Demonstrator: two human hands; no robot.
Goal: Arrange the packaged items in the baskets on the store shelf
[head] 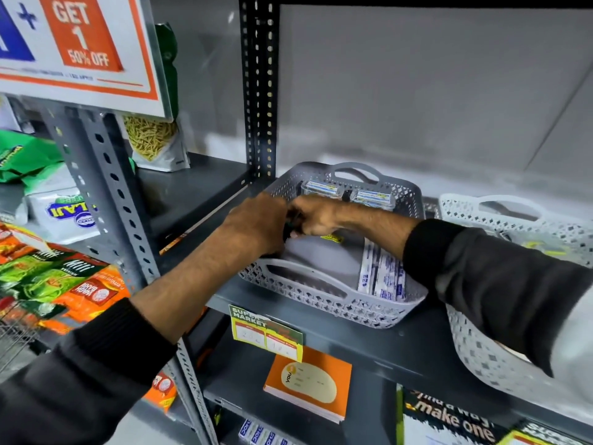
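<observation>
Sign (81,36) reads "GET 1 50% OFF"; hands' (256,224) grip state unclear.

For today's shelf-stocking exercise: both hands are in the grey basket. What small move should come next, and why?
Probably set the small dark item, pinched between the left hand and right hand, down on the bare floor of the grey basket. Packs already line its back wall and others its right side.
</observation>
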